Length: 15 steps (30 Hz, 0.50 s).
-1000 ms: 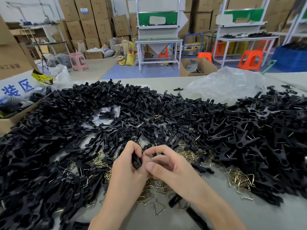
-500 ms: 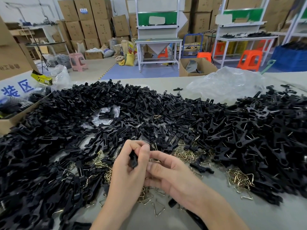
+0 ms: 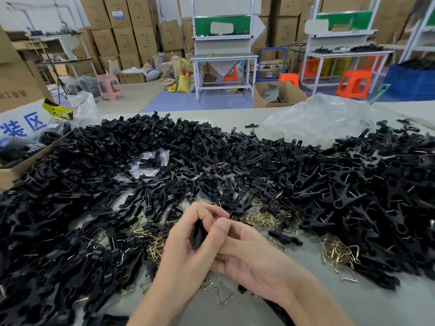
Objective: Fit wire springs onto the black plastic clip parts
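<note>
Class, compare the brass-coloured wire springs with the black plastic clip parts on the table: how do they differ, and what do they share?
Colour: the brass-coloured wire springs shine gold; the black plastic clip parts are black. Shape: the springs are wire bent into open triangles; the clip parts are long solid bars. Amount: the springs lie in small patches; the clip parts form broad heaps. Both lie loose on the grey table.

Left hand point(image 3: 186, 252) grips a black clip part point(image 3: 198, 236); right hand point(image 3: 251, 255) apparently pinches it too.
</note>
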{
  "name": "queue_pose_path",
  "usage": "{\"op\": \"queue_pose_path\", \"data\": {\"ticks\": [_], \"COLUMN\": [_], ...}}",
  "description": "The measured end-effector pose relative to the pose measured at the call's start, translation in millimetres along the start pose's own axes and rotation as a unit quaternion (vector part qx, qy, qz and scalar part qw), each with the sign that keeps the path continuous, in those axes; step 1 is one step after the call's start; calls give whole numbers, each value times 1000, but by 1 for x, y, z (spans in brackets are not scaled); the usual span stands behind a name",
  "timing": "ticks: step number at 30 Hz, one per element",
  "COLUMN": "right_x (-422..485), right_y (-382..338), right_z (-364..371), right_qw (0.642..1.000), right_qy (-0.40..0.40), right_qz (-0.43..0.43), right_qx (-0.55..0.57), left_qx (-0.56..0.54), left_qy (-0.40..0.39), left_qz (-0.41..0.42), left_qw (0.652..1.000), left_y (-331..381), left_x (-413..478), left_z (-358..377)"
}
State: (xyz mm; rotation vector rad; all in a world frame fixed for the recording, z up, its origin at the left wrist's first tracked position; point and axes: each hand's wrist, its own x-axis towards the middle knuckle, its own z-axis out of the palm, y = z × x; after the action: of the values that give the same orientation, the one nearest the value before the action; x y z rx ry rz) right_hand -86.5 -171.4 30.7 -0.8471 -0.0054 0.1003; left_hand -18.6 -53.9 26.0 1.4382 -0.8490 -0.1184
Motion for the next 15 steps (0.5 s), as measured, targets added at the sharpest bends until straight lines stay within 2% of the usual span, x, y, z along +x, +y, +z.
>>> {"op": "queue_pose_path", "data": {"ticks": [9, 15], "right_x": [-1, -3], "right_y": [1, -1], "right_z": [-4, -8], "right_qw": [999, 999], "right_qy": [3, -1], "right_qz": [27, 33], "right_qx": [-44, 3], "left_qx": [18, 47], "left_qy": [-75, -30], "left_qz": [-5, -15], "left_qw": [997, 998], "left_y": [2, 2], "left_x": [2, 2], "left_z": [-8, -8]}}
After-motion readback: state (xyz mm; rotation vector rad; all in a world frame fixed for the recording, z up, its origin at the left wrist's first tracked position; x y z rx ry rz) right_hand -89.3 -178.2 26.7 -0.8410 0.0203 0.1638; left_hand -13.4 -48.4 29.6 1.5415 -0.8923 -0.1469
